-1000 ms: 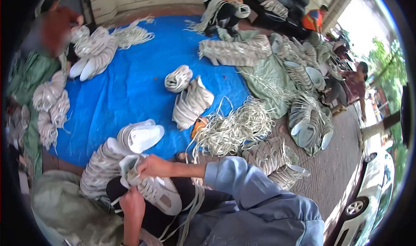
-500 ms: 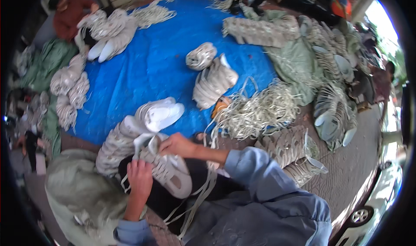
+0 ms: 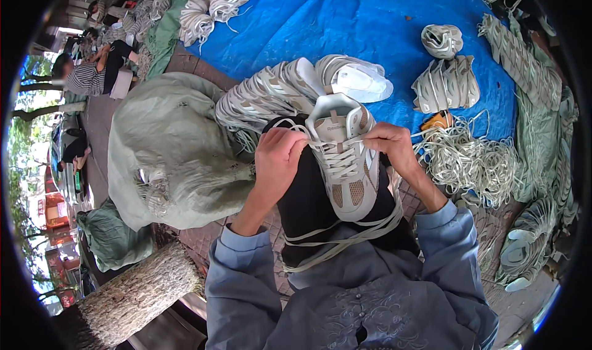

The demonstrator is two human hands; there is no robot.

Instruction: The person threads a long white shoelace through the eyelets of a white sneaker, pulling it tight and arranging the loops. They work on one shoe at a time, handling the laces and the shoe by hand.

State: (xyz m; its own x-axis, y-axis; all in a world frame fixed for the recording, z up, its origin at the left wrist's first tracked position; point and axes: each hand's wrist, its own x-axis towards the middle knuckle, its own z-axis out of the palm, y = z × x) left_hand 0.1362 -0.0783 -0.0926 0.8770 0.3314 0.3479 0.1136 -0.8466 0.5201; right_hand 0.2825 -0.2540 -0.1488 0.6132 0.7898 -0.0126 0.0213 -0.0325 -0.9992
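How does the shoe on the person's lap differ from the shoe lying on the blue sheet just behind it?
The shoe on the lap stands sole down, laced, with both hands at its laces; the shoe on the sheet lies on its side, untouched, no laces visible. Both are pale with similar colouring.

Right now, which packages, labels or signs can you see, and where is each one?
Sack: left of the left hand, big, bulging, pale green.
Tongue label: on the shoe between both hands, small, beige.
Right hand pinches a lace.
No signs or screens.

A single head-worn fisheye view looks steeply down, close over the lap, edges curving toward the rim.
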